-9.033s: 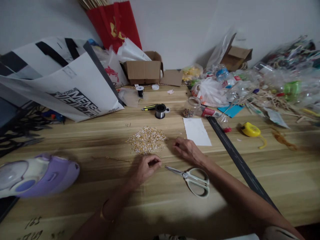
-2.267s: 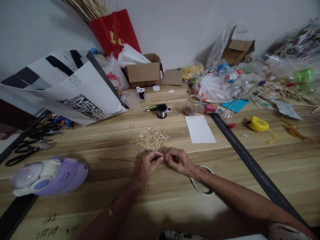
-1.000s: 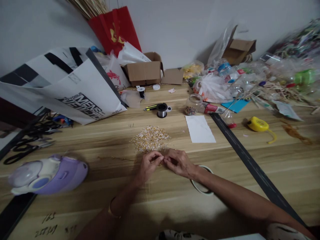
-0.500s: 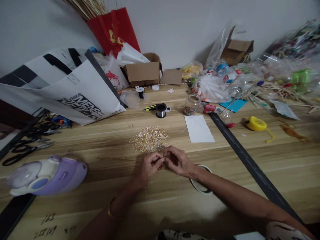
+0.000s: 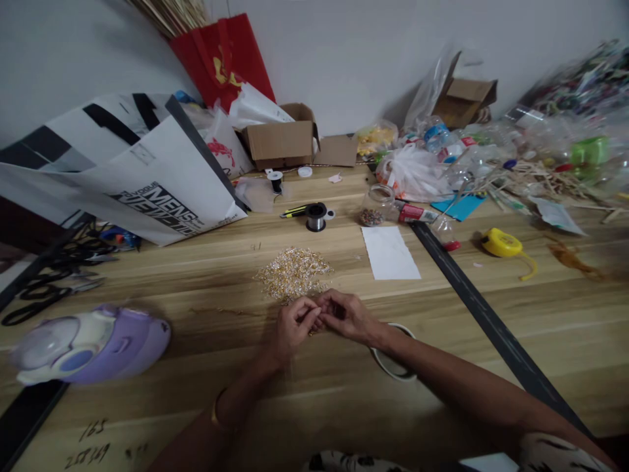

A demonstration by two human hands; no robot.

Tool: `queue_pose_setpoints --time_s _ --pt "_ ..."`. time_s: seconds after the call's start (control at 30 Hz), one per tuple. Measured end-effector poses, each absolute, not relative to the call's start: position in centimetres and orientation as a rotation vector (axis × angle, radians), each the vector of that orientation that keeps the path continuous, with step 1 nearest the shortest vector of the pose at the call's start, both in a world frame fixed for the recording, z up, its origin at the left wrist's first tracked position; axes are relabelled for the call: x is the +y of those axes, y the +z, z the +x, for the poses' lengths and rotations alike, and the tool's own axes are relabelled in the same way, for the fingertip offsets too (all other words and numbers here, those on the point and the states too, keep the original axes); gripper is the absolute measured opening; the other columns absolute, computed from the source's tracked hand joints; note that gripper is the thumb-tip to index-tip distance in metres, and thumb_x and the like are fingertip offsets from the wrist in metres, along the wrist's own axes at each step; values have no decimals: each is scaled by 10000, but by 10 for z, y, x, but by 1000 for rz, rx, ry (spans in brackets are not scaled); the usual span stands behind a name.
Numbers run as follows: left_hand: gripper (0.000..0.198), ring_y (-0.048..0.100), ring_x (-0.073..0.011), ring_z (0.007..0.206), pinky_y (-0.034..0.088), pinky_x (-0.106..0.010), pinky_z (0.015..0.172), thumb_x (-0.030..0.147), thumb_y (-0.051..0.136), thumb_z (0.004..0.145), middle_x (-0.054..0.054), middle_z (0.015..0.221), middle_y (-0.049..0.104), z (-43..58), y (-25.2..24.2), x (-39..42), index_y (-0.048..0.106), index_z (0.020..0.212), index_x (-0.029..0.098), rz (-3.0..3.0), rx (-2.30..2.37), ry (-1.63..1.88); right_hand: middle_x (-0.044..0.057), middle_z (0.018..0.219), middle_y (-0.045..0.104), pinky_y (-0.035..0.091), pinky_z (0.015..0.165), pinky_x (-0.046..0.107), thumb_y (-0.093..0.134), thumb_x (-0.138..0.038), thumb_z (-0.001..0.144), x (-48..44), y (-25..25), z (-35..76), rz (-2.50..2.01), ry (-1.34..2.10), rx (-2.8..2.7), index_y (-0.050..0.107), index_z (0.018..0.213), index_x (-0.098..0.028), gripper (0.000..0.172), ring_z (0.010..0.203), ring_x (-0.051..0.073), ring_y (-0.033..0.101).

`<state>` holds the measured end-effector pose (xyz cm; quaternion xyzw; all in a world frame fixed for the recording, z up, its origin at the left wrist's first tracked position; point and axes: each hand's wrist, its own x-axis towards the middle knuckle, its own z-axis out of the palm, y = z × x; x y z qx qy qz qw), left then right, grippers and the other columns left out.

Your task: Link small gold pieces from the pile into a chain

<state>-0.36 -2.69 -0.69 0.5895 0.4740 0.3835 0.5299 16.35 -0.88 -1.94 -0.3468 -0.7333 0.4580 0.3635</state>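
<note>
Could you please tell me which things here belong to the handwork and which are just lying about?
Seemingly part of it:
left hand and right hand
pile of gold and clear pieces
perhaps the wire spool

Seemingly lying about:
yellow tape measure
purple bottle
red bag
cardboard box

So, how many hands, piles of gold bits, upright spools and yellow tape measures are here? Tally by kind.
Left hand and right hand: 2
Pile of gold bits: 1
Larger spool and smaller spool: 2
Yellow tape measure: 1
Total: 6
</note>
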Motion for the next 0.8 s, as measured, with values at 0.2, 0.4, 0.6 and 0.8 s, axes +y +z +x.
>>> queue_pose_setpoints --time_s 0.2,0.4,0.6,0.8 --pt "230 619 -128 552 487 -228 553 375 566 799 -5 578 621 -5 -7 -27 528 753 153 1393 1151 893 -22 622 535 363 500 180 547 -307 851 -8 -20 165 -916 1186 -1893 561 819 -143 168 544 78 455" --pt "237 632 -137 554 504 -244 555 387 541 815 -8 590 627 -5 -5 -27 513 758 159 1393 1141 886 -11 626 535 348 507 187 542 -265 845 -7 -21 166 -932 1081 -1944 589 755 -139 162 560 87 450" --pt "229 625 -133 554 504 -244 552 378 548 812 -1 596 616 -6 -7 -26 513 752 159 1386 1142 896 7 662 571 357 527 201 543 -250 845 -7 -18 166 -940 996 -1984 604 785 -148 133 581 101 476" --pt "200 613 -121 554 490 -230 557 340 553 807 -4 588 616 -8 -8 -24 523 740 154 1423 1152 904 23 696 582 377 561 214 530 -226 852 -8 -18 166 -908 922 -2020 595 751 -155 139 609 109 498"
